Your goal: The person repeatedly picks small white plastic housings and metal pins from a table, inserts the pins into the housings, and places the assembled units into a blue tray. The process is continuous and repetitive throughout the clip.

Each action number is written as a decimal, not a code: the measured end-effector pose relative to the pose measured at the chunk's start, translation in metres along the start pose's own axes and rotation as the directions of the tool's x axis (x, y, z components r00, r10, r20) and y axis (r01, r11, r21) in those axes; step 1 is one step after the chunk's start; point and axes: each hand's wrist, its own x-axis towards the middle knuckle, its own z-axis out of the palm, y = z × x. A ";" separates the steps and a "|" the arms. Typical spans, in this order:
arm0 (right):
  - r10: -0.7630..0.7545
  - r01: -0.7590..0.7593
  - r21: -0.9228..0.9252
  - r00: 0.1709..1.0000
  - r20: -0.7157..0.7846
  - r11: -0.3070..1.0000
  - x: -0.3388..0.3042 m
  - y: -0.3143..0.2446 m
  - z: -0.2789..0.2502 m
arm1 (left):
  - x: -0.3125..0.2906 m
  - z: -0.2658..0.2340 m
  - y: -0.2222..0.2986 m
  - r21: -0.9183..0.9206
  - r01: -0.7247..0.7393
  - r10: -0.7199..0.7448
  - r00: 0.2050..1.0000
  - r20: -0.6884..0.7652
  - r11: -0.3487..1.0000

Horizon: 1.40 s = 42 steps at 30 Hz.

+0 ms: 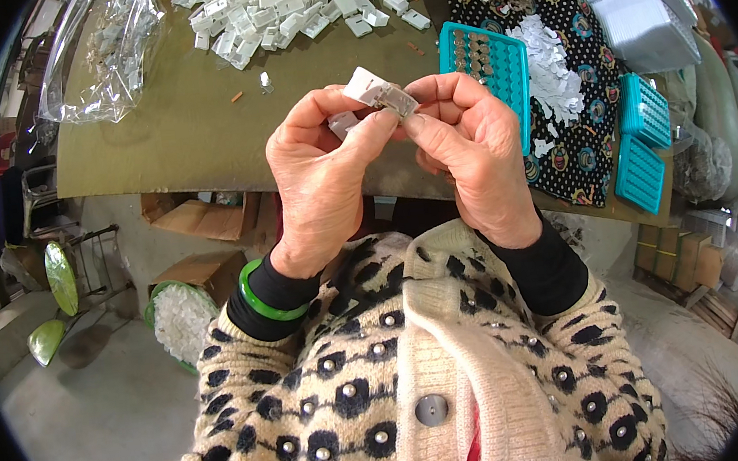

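White plastic piece (369, 87) was just left of the blue-green tray (509, 75), held up over the table (139, 150). Left hand (318, 164) and right hand (482, 157) both had thumb-and-finger grip closed on it; left also held a second white piece (343, 125). Work looked partway: held piece apparently unfinished, tray part-filled with small brown parts (474, 53), big white pile (290, 7) beyond and left of tray seemingly undone. Finished count couldn't be told.

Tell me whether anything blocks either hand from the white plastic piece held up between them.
Nothing visible does: the left hand and the right hand both touch the white plastic piece directly.
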 end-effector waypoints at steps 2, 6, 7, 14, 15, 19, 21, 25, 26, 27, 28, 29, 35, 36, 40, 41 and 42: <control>-0.029 0.028 -0.117 1.000 -0.010 0.993 -0.002 -0.001 0.001 | -0.001 -0.001 0.002 0.019 0.010 -0.010 1.000 -0.002 1.000; -0.136 0.129 -0.127 0.989 -0.049 0.983 -0.001 0.005 0.007 | -0.003 -0.006 0.007 0.030 0.066 -0.066 0.998 0.014 0.997; -0.157 0.149 -0.136 0.986 -0.052 0.979 -0.001 0.006 0.008 | -0.004 -0.007 0.008 0.025 0.082 -0.082 0.997 0.006 0.996; -0.131 0.123 -0.163 0.991 -0.034 0.979 0.000 0.005 0.008 | -0.004 -0.003 0.010 -0.030 0.089 -0.090 0.996 -0.030 0.996; -0.137 0.128 -0.163 0.990 -0.041 0.978 0.000 0.005 0.009 | -0.005 -0.002 0.010 -0.033 0.082 -0.083 0.996 -0.031 0.996; -0.264 0.237 -0.258 0.961 -0.076 0.937 -0.002 0.010 0.015 | -0.004 -0.002 0.011 -0.071 0.078 -0.081 0.996 -0.029 0.994; -0.446 0.382 -0.400 0.892 -0.077 0.833 -0.004 0.015 0.017 | -0.003 -0.003 0.011 -0.065 0.072 -0.073 0.997 -0.022 0.995; -0.698 0.585 -0.597 0.714 0.058 0.549 0.000 0.020 0.016 | -0.003 -0.004 0.009 -0.073 0.052 -0.054 0.998 -0.016 0.996; -0.707 0.598 -0.631 0.699 0.108 0.494 0.000 0.020 0.014 | -0.004 -0.004 0.008 -0.093 0.046 -0.047 0.999 -0.010 0.995; -0.713 0.610 -0.661 0.683 0.158 0.437 0.001 0.018 0.011 | -0.004 -0.005 0.007 -0.083 0.046 -0.045 0.999 0.005 0.995; -0.724 0.627 -0.685 0.657 0.209 0.372 0.001 0.017 0.009 | -0.005 -0.005 0.007 -0.073 0.045 -0.044 0.999 0.019 0.996; -0.692 0.595 -0.680 0.700 0.177 0.428 -0.001 0.015 0.008 | -0.005 -0.006 0.006 -0.080 0.040 -0.037 0.999 0.039 0.996; -0.557 0.486 -0.568 0.828 0.058 0.664 -0.004 0.003 0.006 | 0.001 -0.015 0.001 -0.120 0.118 -0.100 0.984 0.150 0.986; -0.568 0.494 -0.598 0.819 0.077 0.631 -0.004 0.001 0.006 | 0.002 -0.016 -0.001 -0.116 0.124 -0.105 0.981 0.162 0.985; -0.453 0.397 -0.549 0.891 0.037 0.735 -0.009 -0.009 0.006 | 0.003 -0.020 -0.004 -0.114 0.124 -0.100 0.975 0.200 0.986; -0.372 0.333 -0.484 0.928 0.016 0.810 -0.010 -0.012 0.007 | 0.003 -0.020 -0.004 -0.109 0.121 -0.097 0.975 0.201 0.987; -0.300 0.273 -0.405 0.954 -0.003 0.873 -0.010 -0.015 0.006 | 0.003 -0.020 -0.004 -0.095 0.119 -0.098 0.976 0.196 0.988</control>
